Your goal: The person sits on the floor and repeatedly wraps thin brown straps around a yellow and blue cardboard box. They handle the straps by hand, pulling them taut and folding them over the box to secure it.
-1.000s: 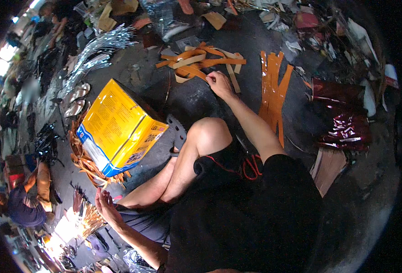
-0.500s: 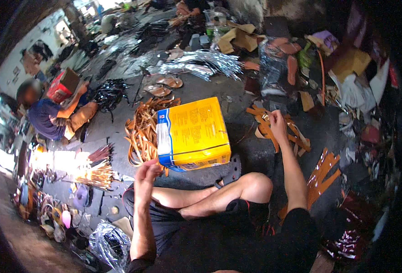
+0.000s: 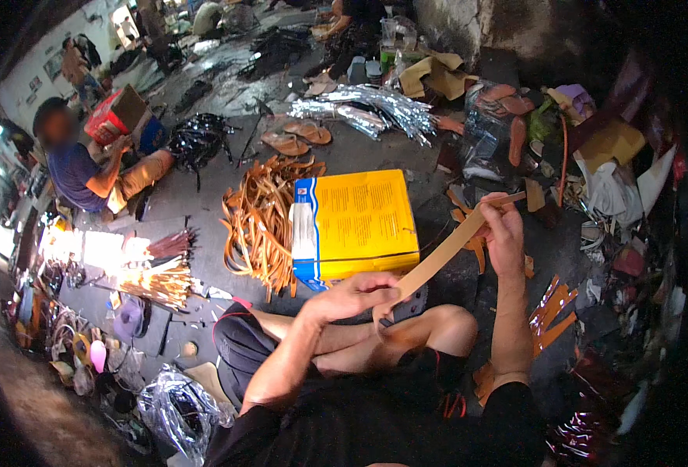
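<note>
A long tan strip [image 3: 445, 253], leather-like, is stretched slantwise between my two hands above my crossed legs. My left hand [image 3: 356, 296] pinches its lower end, and a short tail hangs curled below the fingers. Near the upper end my right hand [image 3: 503, 232] grips it, the tip sticking out past the fingers to the right. Just beyond the strip stands a yellow and blue cardboard box [image 3: 359, 222]. Against its left side lies a heap of brown strips [image 3: 260, 226]. More brown pieces [image 3: 475, 247] lie on the floor, partly hidden behind my right hand.
Flat orange-brown pieces [image 3: 552, 319] lie right of my right forearm. Silvery strips [image 3: 375, 109] and a pair of sandals [image 3: 297, 137] are beyond the box. At left a person [image 3: 79, 167] sits with a red box [image 3: 114, 117]. A clear plastic bag [image 3: 177, 409] lies at lower left.
Both hands have come together over my legs, the left moving right, the right lower. The tan strip is now stretched between them. The view has shifted slightly.
</note>
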Tool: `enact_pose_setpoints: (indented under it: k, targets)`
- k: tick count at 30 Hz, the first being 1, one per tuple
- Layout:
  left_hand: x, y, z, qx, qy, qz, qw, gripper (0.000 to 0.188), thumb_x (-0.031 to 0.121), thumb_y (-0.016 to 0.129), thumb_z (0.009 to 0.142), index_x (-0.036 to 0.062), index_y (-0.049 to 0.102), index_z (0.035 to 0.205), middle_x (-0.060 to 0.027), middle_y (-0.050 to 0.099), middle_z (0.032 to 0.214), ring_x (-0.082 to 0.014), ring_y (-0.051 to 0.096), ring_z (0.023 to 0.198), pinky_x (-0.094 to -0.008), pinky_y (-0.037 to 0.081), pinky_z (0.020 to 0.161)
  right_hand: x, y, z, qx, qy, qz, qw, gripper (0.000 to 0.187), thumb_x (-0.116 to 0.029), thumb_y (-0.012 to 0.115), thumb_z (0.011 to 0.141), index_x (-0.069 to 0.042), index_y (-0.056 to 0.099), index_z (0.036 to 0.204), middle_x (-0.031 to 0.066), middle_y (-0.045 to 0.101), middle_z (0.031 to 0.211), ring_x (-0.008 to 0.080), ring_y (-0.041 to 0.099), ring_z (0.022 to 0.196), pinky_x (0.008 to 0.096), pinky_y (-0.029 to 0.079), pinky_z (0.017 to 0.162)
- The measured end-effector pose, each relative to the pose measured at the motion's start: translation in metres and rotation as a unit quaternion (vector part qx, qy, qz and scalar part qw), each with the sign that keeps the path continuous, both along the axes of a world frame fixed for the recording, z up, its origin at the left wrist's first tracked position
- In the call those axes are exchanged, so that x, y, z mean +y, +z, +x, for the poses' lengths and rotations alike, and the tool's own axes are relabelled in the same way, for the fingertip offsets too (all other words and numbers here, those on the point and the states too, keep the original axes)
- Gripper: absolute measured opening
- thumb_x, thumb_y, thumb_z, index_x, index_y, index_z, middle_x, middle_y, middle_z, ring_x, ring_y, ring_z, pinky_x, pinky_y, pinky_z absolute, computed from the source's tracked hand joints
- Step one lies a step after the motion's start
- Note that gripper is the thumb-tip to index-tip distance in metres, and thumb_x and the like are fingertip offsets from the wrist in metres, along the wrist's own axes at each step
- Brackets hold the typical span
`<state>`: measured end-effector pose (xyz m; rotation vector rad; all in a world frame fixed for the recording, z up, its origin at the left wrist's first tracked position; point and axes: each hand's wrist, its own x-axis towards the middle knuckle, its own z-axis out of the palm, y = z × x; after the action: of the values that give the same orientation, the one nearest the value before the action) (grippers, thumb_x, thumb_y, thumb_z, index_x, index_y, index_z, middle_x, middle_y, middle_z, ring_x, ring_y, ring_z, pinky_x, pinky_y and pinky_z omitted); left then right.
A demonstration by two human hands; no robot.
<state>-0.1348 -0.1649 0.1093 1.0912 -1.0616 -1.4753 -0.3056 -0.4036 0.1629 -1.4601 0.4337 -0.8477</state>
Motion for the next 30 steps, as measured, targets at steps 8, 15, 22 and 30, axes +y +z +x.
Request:
enact_pose_setpoints:
  k: [8, 15, 22, 30]
  targets:
    - [0.090, -0.038, 0.065, 0.005, 0.061, 0.085, 0.995, 0.018, 0.015, 0.057, 0.096, 0.0014, 0.059, 0.109, 0.0000, 0.061, 0.083, -0.0099, 0.059, 0.075, -0.0235, 0.049, 0.071, -0.019, -0.041, 0.011, 0.053, -0.097, -0.048, 0.993, 0.019, -0.022, 0.064, 0.092, -0.004, 0.059, 0.097, 0.0022, 0.062, 0.086, 0.0098, 0.060, 0.074, 0.0261, 0.051, 0.066]
    - [0.088, -0.028, 0.133, -0.192, 0.287, 0.106, 0.932, 0.017, 0.016, 0.063, 0.094, 0.0000, 0.064, 0.098, -0.0016, 0.065, 0.082, -0.0091, 0.059, 0.075, -0.0229, 0.048, 0.070, -0.052, -0.071, -0.011, 0.069, -0.157, 0.026, 0.985, 0.023, -0.020, 0.067, 0.091, -0.004, 0.057, 0.105, 0.0050, 0.062, 0.093, 0.0114, 0.061, 0.081, 0.0251, 0.051, 0.071]
    - [0.055, -0.054, 0.130, -0.042, 0.470, 0.041, 0.881, 0.022, 0.020, 0.060, 0.096, 0.0002, 0.061, 0.105, -0.0049, 0.067, 0.085, -0.0102, 0.062, 0.076, -0.0241, 0.048, 0.072, -0.057, -0.119, 0.021, 0.226, -0.300, -0.251, 0.892, 0.048, -0.017, 0.068, 0.090, 0.000, 0.047, 0.130, 0.0118, 0.055, 0.114, 0.0194, 0.057, 0.100, 0.0334, 0.051, 0.080]
    - [0.053, -0.058, 0.135, -0.158, 0.510, 0.053, 0.844, 0.018, 0.016, 0.068, 0.090, -0.0008, 0.067, 0.094, 0.0003, 0.066, 0.080, -0.0055, 0.057, 0.073, -0.0215, 0.046, 0.067, 0.090, -0.068, 0.199, 0.114, 0.205, -0.438, 0.868, 0.015, -0.009, 0.066, 0.086, -0.003, 0.065, 0.100, 0.0126, 0.062, 0.099, 0.0281, 0.061, 0.095, 0.0351, 0.048, 0.083]
